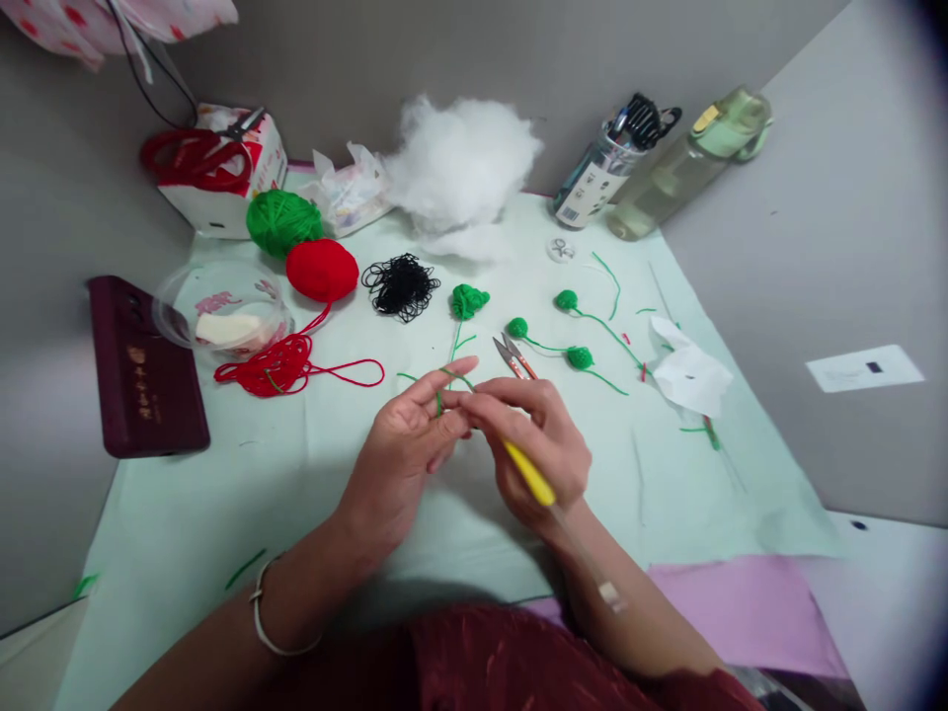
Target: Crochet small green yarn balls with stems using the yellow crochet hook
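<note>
My left hand (396,444) pinches green yarn (438,403) between thumb and fingertips, with a strand running over its raised index finger. Closed around the yellow handle of a crochet hook (529,474) is my right hand (544,444); its fingertips meet the left ones at the yarn. The hook's tip is hidden among the fingers. A small green yarn ball (468,301) lies just beyond, its strand leading toward my left hand. Beside my right hand are thread snips (514,355), partly covered. Small green crocheted balls (580,357) with yarn tails lie to the right.
Red yarn (322,271), green yarn (285,222), black cord (401,286) and a plastic tub (222,306) lie left. White stuffing (463,163), a pen holder (596,178) and a bottle (685,168) stand at the back. A dark red phone (148,375) lies at the left edge.
</note>
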{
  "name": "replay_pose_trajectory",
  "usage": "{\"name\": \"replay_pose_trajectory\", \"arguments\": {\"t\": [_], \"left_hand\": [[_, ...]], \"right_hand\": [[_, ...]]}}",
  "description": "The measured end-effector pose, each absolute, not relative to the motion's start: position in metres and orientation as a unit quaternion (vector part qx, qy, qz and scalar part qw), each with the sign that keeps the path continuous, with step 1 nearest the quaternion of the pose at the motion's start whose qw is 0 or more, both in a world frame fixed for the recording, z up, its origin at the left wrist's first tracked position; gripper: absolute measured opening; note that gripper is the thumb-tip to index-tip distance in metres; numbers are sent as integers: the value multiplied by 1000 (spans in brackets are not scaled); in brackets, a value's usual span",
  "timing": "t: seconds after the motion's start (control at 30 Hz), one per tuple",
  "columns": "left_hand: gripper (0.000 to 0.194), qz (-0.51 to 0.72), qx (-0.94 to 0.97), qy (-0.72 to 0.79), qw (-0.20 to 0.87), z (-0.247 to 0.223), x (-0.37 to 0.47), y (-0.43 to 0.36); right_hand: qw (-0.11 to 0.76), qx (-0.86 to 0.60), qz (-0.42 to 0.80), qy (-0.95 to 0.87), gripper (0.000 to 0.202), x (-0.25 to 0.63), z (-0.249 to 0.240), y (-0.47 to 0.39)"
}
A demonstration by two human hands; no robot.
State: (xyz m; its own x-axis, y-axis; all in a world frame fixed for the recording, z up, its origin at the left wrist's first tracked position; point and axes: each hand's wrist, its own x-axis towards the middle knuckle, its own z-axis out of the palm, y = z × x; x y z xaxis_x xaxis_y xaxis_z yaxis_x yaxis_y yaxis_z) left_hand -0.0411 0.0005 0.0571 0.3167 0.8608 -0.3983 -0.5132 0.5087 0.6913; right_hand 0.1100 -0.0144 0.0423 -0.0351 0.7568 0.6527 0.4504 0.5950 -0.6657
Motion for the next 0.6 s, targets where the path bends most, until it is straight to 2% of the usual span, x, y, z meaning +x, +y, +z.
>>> {"name": "replay_pose_trajectory", "arguments": {"t": [0.1, 0.23, 0.4, 0.6], "left_hand": [[28, 410, 163, 343, 829, 55, -44, 5], [27, 451, 186, 371, 790, 57, -46, 7], [32, 458, 266, 386, 755, 59, -45, 3], [29, 457, 271, 402, 746, 60, -47, 4]], "right_hand": [[567, -433, 156, -683, 27, 114, 44, -13], [632, -404, 348, -563, 20, 115, 46, -5], [607, -410, 429, -528, 14, 115, 45, -2], [617, -394, 496, -467, 20, 118, 48, -3]]}}
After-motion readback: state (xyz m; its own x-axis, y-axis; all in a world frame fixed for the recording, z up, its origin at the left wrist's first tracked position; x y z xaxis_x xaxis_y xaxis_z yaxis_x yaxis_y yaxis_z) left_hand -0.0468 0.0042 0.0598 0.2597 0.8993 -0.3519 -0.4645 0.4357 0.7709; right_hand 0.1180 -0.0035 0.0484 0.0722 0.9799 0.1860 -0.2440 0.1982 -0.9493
